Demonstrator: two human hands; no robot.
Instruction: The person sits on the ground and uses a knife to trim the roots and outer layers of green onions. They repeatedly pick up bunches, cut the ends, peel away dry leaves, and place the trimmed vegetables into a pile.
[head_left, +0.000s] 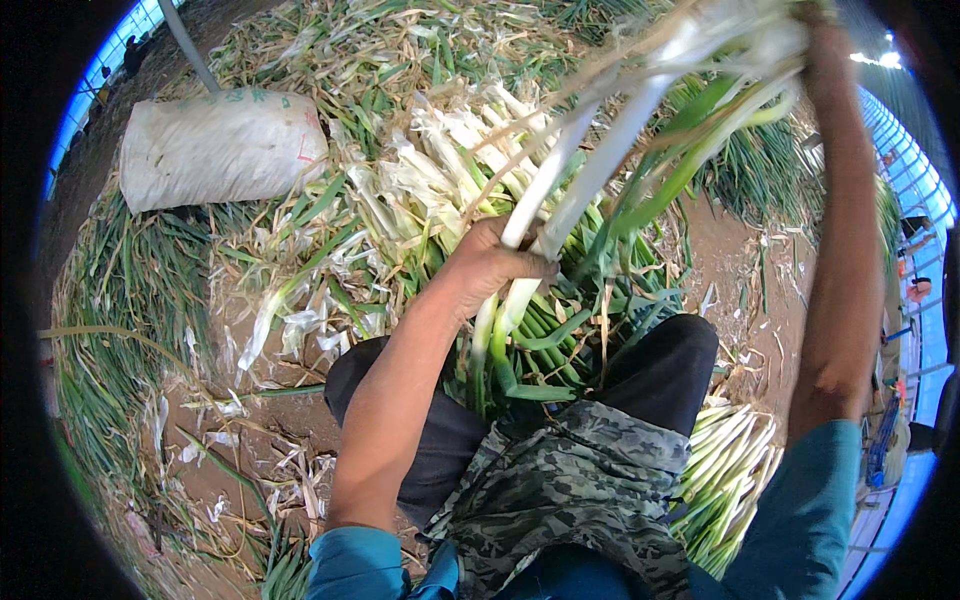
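My left hand grips green onion stalks around their pale shafts, with the green tops pointing down toward my lap. Raised at the upper right is my right hand, blurred, closed on a bunch of loose leaves and peeled outer layers that trail back toward the stalks. Beneath my left hand, between my knees, lies a pile of green onions with green leaves. Just beyond it, more onions with white, papery ends are heaped.
A white woven sack with printing lies at the upper left. Leafy green onions line the left side, and others lie at the right. Cleaner white-stemmed onions are stacked beside my right thigh. Husks litter the soil.
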